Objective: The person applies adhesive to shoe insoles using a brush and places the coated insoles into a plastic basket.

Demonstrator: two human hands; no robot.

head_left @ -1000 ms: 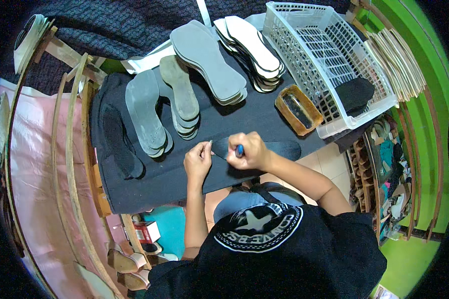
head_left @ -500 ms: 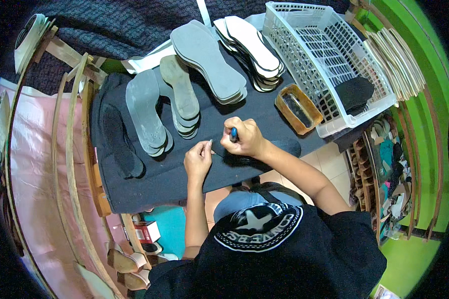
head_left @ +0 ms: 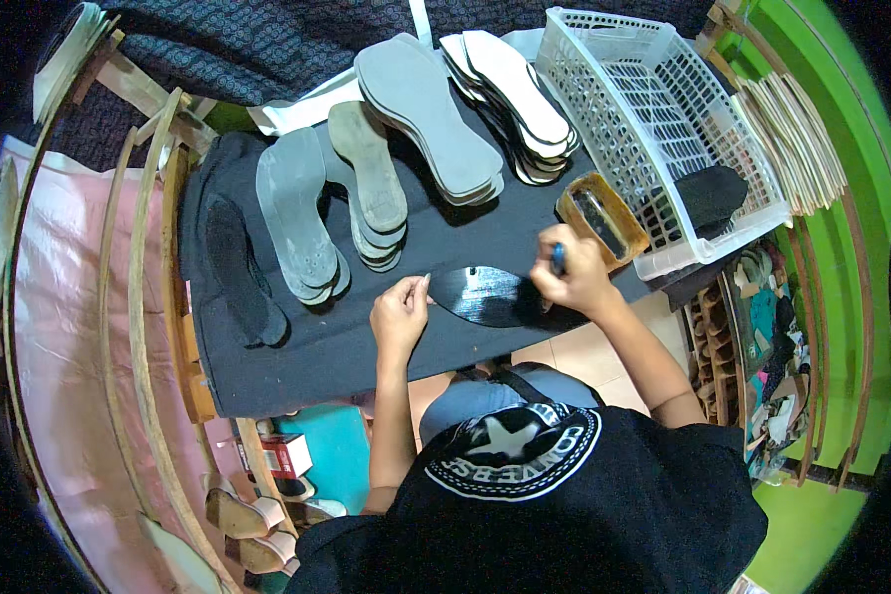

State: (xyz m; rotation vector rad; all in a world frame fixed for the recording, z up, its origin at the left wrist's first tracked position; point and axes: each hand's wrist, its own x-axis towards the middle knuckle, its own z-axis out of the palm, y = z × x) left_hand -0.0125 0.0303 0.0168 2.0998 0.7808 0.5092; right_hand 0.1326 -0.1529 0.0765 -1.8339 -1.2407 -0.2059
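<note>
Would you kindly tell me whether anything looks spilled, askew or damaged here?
Nothing stands out as spilled or damaged. The leftmost grey sole stack is slightly askew, its lower edges fanned, not aligned; the black sole looks glossy.

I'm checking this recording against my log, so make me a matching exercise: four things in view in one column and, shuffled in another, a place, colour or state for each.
Things:
1. Black sole-shaped piece
2. Blue-ended tool
3. Small open container
4. Crate

Descriptions:
A. Whitish, full of holes, with a black item inside
B. Glossy, one end at the fingertips of the left hand
C. Amber-brown, just beyond the right hand
D. Gripped upright in the right hand

Pairs: 1-B, 2-D, 3-C, 4-A
</note>
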